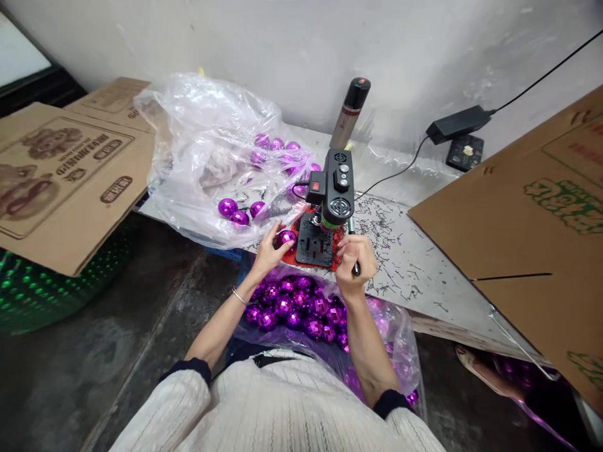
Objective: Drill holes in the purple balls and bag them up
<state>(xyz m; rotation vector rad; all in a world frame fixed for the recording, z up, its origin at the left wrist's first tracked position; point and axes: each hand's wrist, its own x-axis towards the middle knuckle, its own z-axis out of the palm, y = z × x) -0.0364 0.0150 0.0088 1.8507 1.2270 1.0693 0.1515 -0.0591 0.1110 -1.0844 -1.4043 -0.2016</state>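
My left hand is closed around a shiny purple disco-ball ornament, just left of the black base plate of a small bench drill press. My right hand is wrapped round the black-ended lever handle at the machine's right side. Under the machine lies a red mat strewn with dark shavings. Many more purple balls fill a clear plastic bag on my lap. Several others lie in an opened plastic bag on the table at the left.
A spray can stands behind the machine. A power adapter with its cord lies at the back right. Cardboard boxes flank both sides, with green shiny balls below the left one. Dark shavings cover the table. Another person's foot shows at right.
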